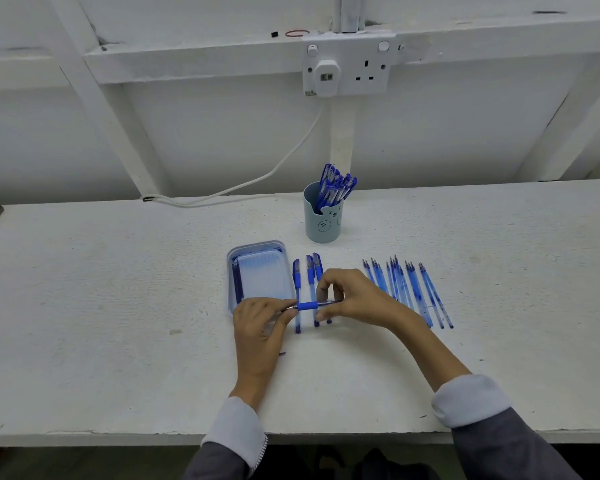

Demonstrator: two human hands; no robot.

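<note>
A blue pen lies crosswise between my hands, just above the white table. My left hand pinches its metal tip end. My right hand pinches the barrel end with thumb and fingers curled. Beneath the held pen, three capped blue pens lie side by side on the table. A row of several uncapped pen barrels lies to the right of my right hand. A clear blue tray sits left of the pens, its contents hard to make out.
A light blue cup full of several blue pens stands behind the row. A wall socket with a plugged charger and a white cable is at the back. The table's front edge runs below my sleeves.
</note>
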